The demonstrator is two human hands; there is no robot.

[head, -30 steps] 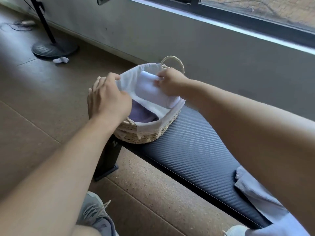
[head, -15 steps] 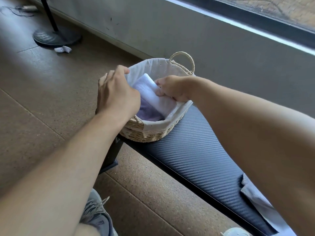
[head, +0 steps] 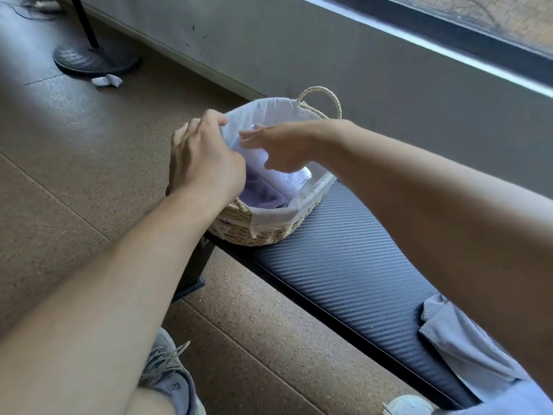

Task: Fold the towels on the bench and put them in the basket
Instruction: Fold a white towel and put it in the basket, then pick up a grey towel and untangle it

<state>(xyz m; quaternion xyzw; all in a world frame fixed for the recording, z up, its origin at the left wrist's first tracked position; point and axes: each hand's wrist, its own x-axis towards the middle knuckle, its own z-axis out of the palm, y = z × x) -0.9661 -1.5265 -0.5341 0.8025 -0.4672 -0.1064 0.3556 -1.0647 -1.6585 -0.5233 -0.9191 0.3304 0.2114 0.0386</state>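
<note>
A woven basket point(head: 260, 232) with a white liner stands on the left end of the dark bench point(head: 344, 265). Inside it a folded white towel point(head: 288, 178) lies over a purple towel point(head: 260, 193). My left hand point(head: 203, 163) grips the basket's near-left rim, fingers curled over the liner. My right hand point(head: 278, 145) hovers just above the white towel with fingers stretched out, holding nothing. A loose light-blue towel point(head: 466, 351) lies crumpled on the bench at the lower right, partly hidden by my right arm.
A round stand base point(head: 92, 59) with a pole sits on the floor at the upper left, a crumpled white scrap point(head: 107, 80) beside it. The grey wall runs behind the bench. My shoes point(head: 167, 375) are on the cork floor below.
My right hand has let go of the white towel, which now lies in the basket, and has lifted with fingers spread. My left hand still holds the rim.
</note>
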